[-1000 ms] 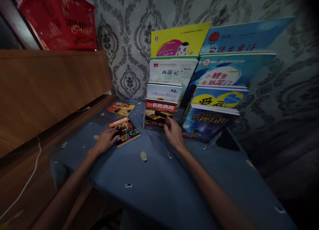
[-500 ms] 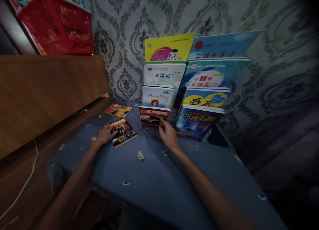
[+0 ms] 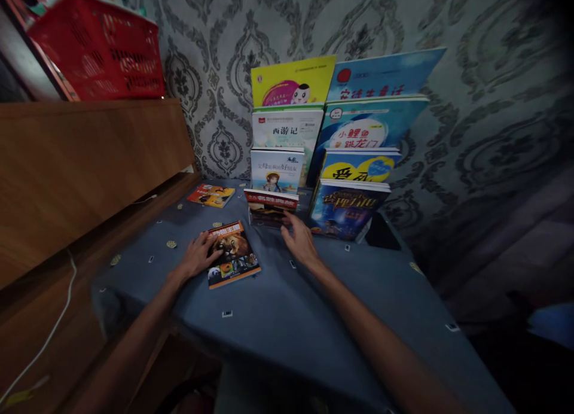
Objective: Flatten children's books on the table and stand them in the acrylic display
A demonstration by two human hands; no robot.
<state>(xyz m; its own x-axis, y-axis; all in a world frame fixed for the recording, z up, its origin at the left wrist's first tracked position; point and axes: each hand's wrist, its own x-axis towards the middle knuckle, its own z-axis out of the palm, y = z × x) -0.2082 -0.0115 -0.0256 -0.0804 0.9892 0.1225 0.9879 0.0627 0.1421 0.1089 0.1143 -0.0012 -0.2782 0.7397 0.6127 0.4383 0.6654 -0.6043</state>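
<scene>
My left hand (image 3: 197, 257) lies on the left part of a book with a lion cover (image 3: 234, 244), its fingers spread over the edge and cover. That book rests flat on the cloth-covered table (image 3: 287, 318). In front of the book rack, my right hand (image 3: 299, 239) is open, fingertips at the lower right of a red-topped book (image 3: 273, 200); whether they touch it I cannot tell. Behind that one stand a pale book with a girl on it (image 3: 275, 170) and a white book (image 3: 287, 127). A dark blue book (image 3: 347, 207) fronts the right column.
An orange book (image 3: 210, 195) lies flat at the table's back left. Taller yellow (image 3: 291, 82) and blue (image 3: 385, 76) books rise behind, near the patterned wall. A red basket (image 3: 98, 49) sits on the wooden cabinet (image 3: 89, 169) at left. A white cable (image 3: 58, 324) hangs there.
The lion book has slid nearer and to the right under my left hand, away from the orange book. My right hand stays by the red-topped book. The view has shifted slightly.
</scene>
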